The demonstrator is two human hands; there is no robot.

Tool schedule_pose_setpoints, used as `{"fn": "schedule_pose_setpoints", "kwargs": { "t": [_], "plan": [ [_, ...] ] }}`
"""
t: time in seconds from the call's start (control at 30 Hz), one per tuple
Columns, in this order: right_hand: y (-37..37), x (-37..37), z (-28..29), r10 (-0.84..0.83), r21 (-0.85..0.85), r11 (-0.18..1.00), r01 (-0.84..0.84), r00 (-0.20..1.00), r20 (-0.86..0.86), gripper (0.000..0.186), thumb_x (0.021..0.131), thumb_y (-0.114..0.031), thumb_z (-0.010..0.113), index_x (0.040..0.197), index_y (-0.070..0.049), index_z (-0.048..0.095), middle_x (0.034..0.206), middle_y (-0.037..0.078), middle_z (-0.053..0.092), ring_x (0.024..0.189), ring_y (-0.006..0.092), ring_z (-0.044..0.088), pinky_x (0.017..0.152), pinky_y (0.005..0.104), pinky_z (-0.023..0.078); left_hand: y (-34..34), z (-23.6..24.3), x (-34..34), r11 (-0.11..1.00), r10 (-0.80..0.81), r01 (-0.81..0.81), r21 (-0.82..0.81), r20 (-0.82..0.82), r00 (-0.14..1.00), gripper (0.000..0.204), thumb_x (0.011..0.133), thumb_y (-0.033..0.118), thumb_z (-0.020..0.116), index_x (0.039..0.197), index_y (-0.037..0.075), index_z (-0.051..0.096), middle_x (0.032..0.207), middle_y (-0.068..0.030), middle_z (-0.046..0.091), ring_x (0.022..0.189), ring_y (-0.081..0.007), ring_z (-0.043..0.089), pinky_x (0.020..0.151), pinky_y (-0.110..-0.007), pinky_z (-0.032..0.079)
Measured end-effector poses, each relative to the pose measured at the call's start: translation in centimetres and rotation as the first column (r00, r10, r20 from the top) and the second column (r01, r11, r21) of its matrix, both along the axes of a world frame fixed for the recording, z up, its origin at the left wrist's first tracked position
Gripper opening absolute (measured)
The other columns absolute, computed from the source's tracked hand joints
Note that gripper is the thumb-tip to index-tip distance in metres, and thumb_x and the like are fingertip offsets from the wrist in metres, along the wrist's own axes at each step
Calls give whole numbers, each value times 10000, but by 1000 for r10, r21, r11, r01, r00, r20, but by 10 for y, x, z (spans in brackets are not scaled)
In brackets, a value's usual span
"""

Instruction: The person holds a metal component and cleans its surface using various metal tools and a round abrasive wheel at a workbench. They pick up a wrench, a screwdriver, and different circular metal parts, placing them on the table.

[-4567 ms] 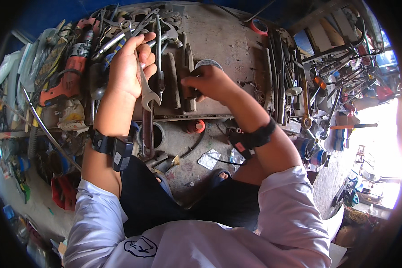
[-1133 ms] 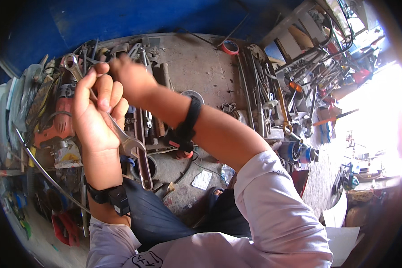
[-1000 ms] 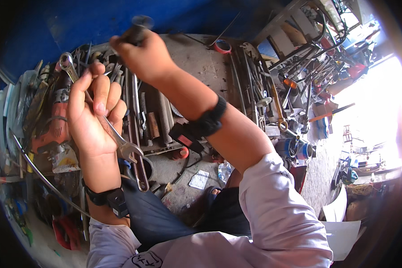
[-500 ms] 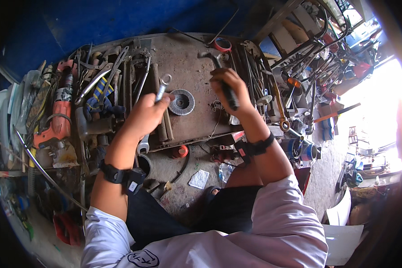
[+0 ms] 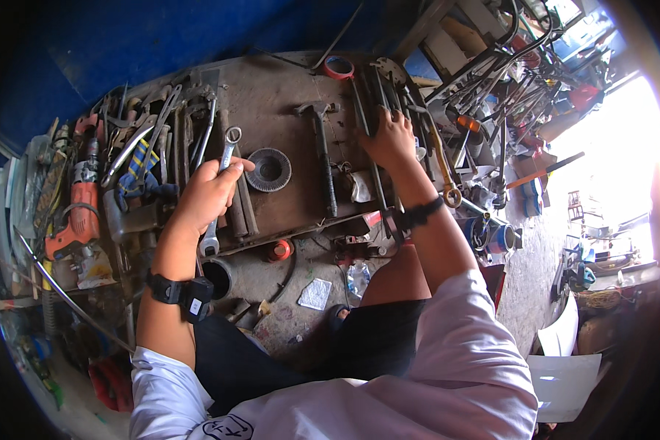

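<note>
In the head view my left hand is closed around a steel combination wrench, its ring end sticking up above my thumb and its open jaw hanging below my palm. Beside it, a round toothed metal disc lies on the worn bench board, right of some bars. A hammer with a dark grip lies lengthwise right of the disc. My right hand is open, fingers spread over long metal rods right of the hammer; I cannot tell whether it touches them.
An orange drill and crowded hand tools line the left side. A blue wall is behind, a red ring at the back edge. Racked tools fill the right. A red can and a dark bucket stand below the bench.
The hammer, in my right hand half a second ago, now lies on the bench. That hand has opened and moved right. My left hand moved left and down, still holding the wrench.
</note>
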State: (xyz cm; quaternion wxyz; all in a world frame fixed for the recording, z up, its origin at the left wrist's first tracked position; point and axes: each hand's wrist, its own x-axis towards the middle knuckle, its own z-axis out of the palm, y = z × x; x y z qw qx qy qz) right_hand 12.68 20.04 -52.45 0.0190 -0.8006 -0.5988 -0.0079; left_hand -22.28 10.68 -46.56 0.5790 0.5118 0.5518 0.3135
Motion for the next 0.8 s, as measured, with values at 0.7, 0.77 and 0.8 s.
{"fn": "schedule_pose_setpoints", "kwargs": {
  "t": [0.7, 0.77, 0.8],
  "plan": [
    [103, 10, -31, -9, -234, 972, 16, 1000, 28, 573, 701, -505, 748, 1099, -94, 728, 1189, 137, 688, 1156, 305, 638, 955, 392, 532, -10, -2, -36, 999, 46, -46, 15, 4, 999, 248, 1021, 238, 513, 1054, 67, 689, 573, 69, 407, 469, -40, 336, 437, -245, 272],
    [109, 25, -47, 30, -219, 976, -22, 999, 31, 477, 756, -451, 694, 1091, -114, 730, 1128, 142, 708, 1076, 315, 676, 917, 415, 549, -11, 2, -31, 999, 32, -32, 6, 15, 999, 249, 1019, 236, 514, 1057, 61, 687, 576, 68, 412, 477, -41, 341, 445, -248, 274],
    [112, 25, -46, 227, -271, 944, -188, 966, 121, 404, 785, -407, 662, 1083, -145, 738, 1140, 145, 703, 1090, 324, 668, 914, 421, 549, -12, 2, -32, 999, 41, -41, 5, 19, 999, 249, 1019, 236, 514, 1057, 61, 687, 576, 68, 412, 477, -41, 341, 445, -248, 274]
  ]
}}
